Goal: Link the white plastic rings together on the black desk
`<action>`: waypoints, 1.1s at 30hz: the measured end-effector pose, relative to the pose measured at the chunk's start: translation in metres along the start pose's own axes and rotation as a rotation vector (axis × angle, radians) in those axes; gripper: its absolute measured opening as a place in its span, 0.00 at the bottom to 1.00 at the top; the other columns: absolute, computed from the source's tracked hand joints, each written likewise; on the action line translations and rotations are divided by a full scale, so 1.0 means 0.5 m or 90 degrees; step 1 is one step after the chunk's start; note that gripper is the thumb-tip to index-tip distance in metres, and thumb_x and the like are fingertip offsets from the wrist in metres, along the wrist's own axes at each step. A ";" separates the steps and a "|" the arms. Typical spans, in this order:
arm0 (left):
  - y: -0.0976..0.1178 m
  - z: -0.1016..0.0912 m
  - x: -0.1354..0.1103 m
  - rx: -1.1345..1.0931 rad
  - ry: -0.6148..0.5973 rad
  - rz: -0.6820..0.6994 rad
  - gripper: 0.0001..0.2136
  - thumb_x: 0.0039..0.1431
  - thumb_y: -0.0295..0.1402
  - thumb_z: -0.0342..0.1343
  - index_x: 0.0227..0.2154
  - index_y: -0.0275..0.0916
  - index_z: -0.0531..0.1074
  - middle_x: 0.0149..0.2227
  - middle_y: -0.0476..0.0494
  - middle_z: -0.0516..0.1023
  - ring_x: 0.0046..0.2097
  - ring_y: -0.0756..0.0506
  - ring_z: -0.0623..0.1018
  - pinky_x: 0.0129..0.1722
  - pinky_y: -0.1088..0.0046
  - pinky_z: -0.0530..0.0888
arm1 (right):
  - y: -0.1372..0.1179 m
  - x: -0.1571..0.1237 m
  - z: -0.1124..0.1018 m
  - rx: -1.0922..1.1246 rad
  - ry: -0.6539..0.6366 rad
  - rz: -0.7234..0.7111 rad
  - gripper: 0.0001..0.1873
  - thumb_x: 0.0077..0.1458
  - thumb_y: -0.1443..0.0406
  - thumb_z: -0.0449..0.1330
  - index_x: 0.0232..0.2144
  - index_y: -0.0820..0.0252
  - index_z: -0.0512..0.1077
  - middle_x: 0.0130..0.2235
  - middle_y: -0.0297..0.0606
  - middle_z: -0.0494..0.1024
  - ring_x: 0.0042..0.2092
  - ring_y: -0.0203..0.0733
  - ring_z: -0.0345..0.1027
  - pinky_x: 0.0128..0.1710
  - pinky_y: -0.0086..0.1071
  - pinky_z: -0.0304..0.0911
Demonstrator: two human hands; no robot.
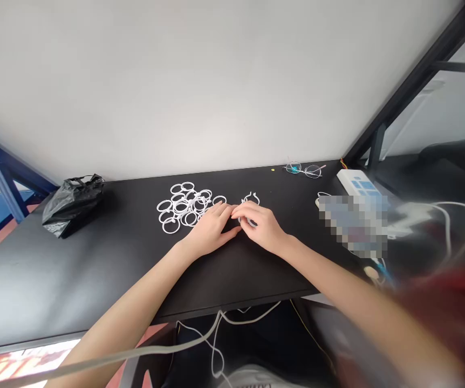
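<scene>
A heap of several white plastic rings (184, 207) lies on the black table (95, 258), a little left of the middle. One opened ring (251, 199) lies apart, just beyond my fingers. My left hand (212, 229) rests on the table beside the heap, fingers curled toward the right hand. My right hand (261, 226) meets it fingertip to fingertip, with its fingers pinched round a small white piece that is mostly hidden. I cannot make out what my left hand holds, if anything.
A crumpled black plastic bag (73, 203) sits at the table's far left. Glasses (305, 170) lie by the wall. A white power strip (360, 184) and white cables (446, 215) are at the right. More cables (216, 328) hang below the front edge.
</scene>
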State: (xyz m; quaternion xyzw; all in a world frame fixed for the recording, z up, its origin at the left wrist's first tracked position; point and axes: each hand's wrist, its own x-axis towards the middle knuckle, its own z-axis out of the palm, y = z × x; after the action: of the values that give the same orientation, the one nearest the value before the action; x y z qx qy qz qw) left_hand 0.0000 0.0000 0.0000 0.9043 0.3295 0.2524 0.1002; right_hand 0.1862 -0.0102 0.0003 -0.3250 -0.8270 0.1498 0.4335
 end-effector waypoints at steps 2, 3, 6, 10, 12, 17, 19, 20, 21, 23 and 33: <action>0.003 -0.002 0.001 -0.037 0.020 -0.005 0.07 0.64 0.35 0.52 0.41 0.39 0.66 0.41 0.42 0.74 0.41 0.43 0.73 0.46 0.60 0.73 | -0.001 0.001 0.001 0.008 0.023 -0.018 0.14 0.59 0.75 0.50 0.35 0.56 0.72 0.38 0.38 0.79 0.41 0.41 0.73 0.43 0.37 0.69; 0.003 -0.002 0.001 -0.054 0.029 -0.007 0.06 0.64 0.35 0.52 0.40 0.39 0.66 0.39 0.43 0.74 0.39 0.44 0.74 0.47 0.60 0.73 | -0.002 0.002 0.001 0.013 0.031 -0.025 0.13 0.60 0.74 0.50 0.34 0.56 0.72 0.38 0.38 0.79 0.41 0.41 0.73 0.44 0.38 0.70; -0.001 -0.001 -0.001 -0.081 0.059 -0.009 0.06 0.66 0.36 0.50 0.36 0.40 0.67 0.32 0.49 0.74 0.34 0.47 0.75 0.56 0.55 0.69 | -0.005 0.003 0.000 0.018 0.044 -0.020 0.12 0.62 0.71 0.51 0.33 0.55 0.73 0.39 0.39 0.80 0.42 0.42 0.74 0.47 0.41 0.70; -0.006 0.001 -0.001 -0.085 0.117 -0.010 0.11 0.69 0.36 0.45 0.34 0.40 0.69 0.31 0.50 0.77 0.30 0.50 0.74 0.60 0.54 0.66 | -0.010 0.004 -0.004 0.024 0.078 0.028 0.10 0.62 0.66 0.54 0.33 0.54 0.75 0.40 0.41 0.80 0.42 0.44 0.74 0.42 0.40 0.73; -0.005 -0.002 0.001 -0.094 0.153 -0.018 0.12 0.69 0.37 0.45 0.34 0.40 0.70 0.31 0.49 0.78 0.30 0.49 0.74 0.56 0.56 0.69 | -0.011 0.004 -0.006 0.029 0.095 0.052 0.09 0.62 0.65 0.55 0.33 0.55 0.75 0.39 0.41 0.80 0.41 0.43 0.74 0.37 0.37 0.74; 0.003 -0.010 0.001 -0.106 0.224 -0.069 0.09 0.67 0.38 0.50 0.34 0.40 0.71 0.31 0.47 0.78 0.34 0.47 0.77 0.42 0.66 0.73 | -0.007 0.010 -0.006 0.090 0.094 0.185 0.07 0.57 0.61 0.61 0.34 0.58 0.75 0.33 0.39 0.77 0.33 0.40 0.72 0.28 0.32 0.70; 0.004 -0.012 0.000 -0.073 0.253 -0.068 0.08 0.66 0.38 0.51 0.39 0.40 0.70 0.34 0.46 0.78 0.36 0.47 0.77 0.41 0.66 0.74 | -0.002 0.012 -0.006 0.194 0.074 0.265 0.10 0.54 0.59 0.63 0.36 0.59 0.75 0.32 0.39 0.77 0.33 0.39 0.73 0.30 0.33 0.72; 0.005 -0.012 0.000 -0.047 0.255 -0.054 0.08 0.66 0.38 0.52 0.41 0.40 0.70 0.35 0.45 0.78 0.37 0.46 0.77 0.41 0.66 0.74 | 0.001 0.013 -0.005 0.243 0.067 0.295 0.12 0.53 0.58 0.64 0.35 0.60 0.75 0.32 0.39 0.78 0.33 0.40 0.74 0.32 0.34 0.73; 0.006 -0.013 -0.001 -0.018 0.248 -0.032 0.09 0.65 0.39 0.53 0.43 0.40 0.69 0.37 0.43 0.78 0.39 0.45 0.78 0.41 0.65 0.74 | 0.004 0.014 -0.005 0.278 0.065 0.315 0.13 0.52 0.56 0.65 0.34 0.60 0.75 0.32 0.39 0.78 0.33 0.40 0.74 0.34 0.35 0.73; 0.007 -0.014 -0.001 0.030 0.217 0.020 0.11 0.64 0.40 0.54 0.45 0.40 0.69 0.41 0.40 0.78 0.43 0.43 0.77 0.43 0.63 0.73 | 0.008 0.014 -0.005 0.302 0.070 0.334 0.14 0.50 0.55 0.66 0.31 0.60 0.75 0.31 0.39 0.78 0.33 0.41 0.75 0.35 0.36 0.74; 0.005 -0.005 -0.001 0.071 0.254 0.112 0.19 0.63 0.39 0.57 0.54 0.38 0.66 0.49 0.35 0.77 0.48 0.41 0.79 0.46 0.62 0.76 | 0.016 0.012 0.000 0.334 0.087 0.377 0.16 0.47 0.54 0.68 0.27 0.61 0.73 0.25 0.35 0.76 0.25 0.39 0.73 0.30 0.36 0.74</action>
State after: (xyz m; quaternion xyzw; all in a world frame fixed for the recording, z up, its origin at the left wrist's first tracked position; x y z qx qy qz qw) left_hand -0.0001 -0.0021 0.0029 0.8660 0.2760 0.4152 -0.0393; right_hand 0.1871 -0.0002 -0.0001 -0.4366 -0.6006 0.4522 0.4941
